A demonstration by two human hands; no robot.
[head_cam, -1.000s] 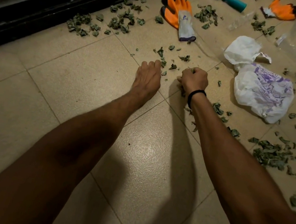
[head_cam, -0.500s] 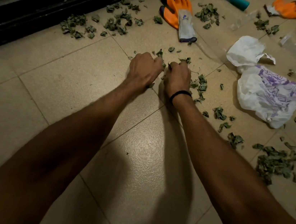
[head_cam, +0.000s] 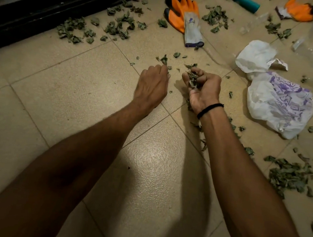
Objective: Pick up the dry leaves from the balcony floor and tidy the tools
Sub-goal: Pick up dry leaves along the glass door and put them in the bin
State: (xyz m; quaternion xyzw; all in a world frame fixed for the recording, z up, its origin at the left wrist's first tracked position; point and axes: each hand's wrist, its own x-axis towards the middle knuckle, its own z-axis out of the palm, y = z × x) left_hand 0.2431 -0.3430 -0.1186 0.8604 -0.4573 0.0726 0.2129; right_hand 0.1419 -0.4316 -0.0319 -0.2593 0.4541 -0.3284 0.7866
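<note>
Right grip clutching leaves, threshold upper-left

No legible text: purple print on white bag, mark on glove unreadable.

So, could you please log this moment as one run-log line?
phase: gathering leaves | right hand: grips clump of dry green leaves | left hand: palm down, fingertips by loose leaf bits | white purple-printed plastic bag: right of hands, untouched

Head-worn, steeply down onto nearby floor
</note>
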